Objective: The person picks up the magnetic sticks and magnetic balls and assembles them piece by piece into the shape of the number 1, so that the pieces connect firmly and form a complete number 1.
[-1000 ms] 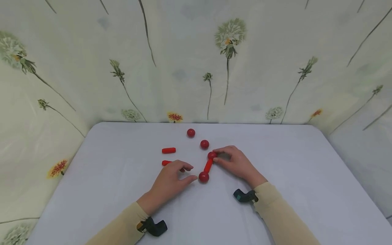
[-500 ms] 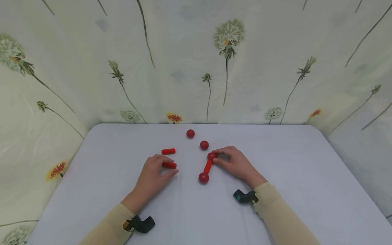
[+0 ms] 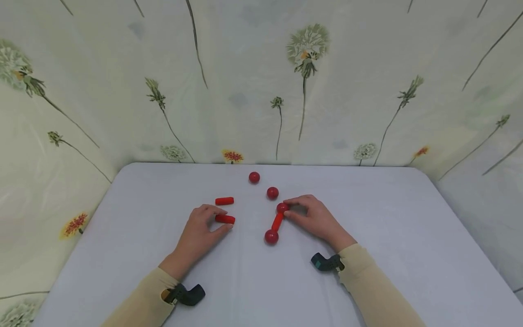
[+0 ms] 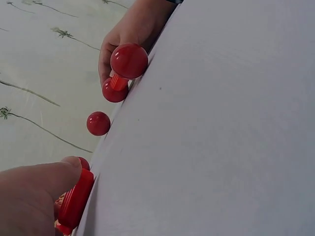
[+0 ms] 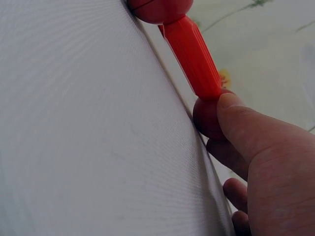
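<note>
The left hand point(image 3: 198, 234) is curled round a loose ridged red rod point(image 3: 225, 219), with the thumb at its near side and the fingers at its far side; how firmly they press cannot be told. This rod lies on the white tabletop point(image 3: 376, 200), left of the middle, and a second red rod point(image 3: 224, 200) lies just beyond it, roughly parallel and apart from it.

The right hand point(image 3: 318, 220) pinches a glossy red ball point(image 3: 282, 208) between thumb and fingers. That ball forms the far end of a dumbbell-shaped piece: a bright red connecting rod point(image 3: 277, 222) runs from it toward the person, slanting a little to the left, and meets a near-end ball point(image 3: 271, 236) (the right wrist view shows flat, grooved faces along this rod).

Two more red balls sit loose beyond the piece, the closer one point(image 3: 272, 193) near the pinched ball and the farther one point(image 3: 254, 177) toward the table's back edge.

Both arms wear beige sleeves point(image 3: 376, 281), each with a dark wrist device point(image 3: 327, 262). Behind the table hangs a pale sheet point(image 3: 245, 68) printed with dandelions
</note>
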Action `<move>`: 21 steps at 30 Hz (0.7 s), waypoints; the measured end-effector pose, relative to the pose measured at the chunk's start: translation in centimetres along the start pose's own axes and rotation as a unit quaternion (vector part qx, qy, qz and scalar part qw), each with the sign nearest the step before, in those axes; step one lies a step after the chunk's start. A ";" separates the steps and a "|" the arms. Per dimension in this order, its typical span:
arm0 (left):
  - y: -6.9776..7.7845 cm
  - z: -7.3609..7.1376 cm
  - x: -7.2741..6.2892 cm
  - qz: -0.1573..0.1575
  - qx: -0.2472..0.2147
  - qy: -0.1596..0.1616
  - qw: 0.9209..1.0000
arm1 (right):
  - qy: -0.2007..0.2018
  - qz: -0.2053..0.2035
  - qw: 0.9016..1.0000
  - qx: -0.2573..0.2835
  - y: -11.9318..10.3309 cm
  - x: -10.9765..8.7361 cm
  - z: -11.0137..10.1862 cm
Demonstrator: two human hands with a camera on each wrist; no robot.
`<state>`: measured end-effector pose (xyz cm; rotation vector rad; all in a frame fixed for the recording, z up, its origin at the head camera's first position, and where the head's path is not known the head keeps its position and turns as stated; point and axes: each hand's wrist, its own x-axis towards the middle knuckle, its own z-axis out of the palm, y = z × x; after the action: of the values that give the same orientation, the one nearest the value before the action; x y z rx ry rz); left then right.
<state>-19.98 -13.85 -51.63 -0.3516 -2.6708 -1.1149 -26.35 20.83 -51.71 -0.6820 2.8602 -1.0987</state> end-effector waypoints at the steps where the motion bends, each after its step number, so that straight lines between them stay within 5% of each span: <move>1: 0.0 0.0 0.0 0.002 0.004 -0.001 1.000 | 0.000 0.000 1.000 -0.001 0.0 0.0 0.0; 12: -0.3 0.3 -0.1 0.020 0.055 -0.009 0.998 | 0.006 0.012 1.000 0.002 0.1 0.1 0.1; 21: 0.1 0.3 0.0 0.014 0.055 -0.009 0.998 | 0.006 0.025 1.000 -0.003 0.0 0.1 0.1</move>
<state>-19.99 -13.57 -51.83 -0.3790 -2.7192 -0.9575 -26.37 20.73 -51.75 -0.6042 2.8748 -1.0910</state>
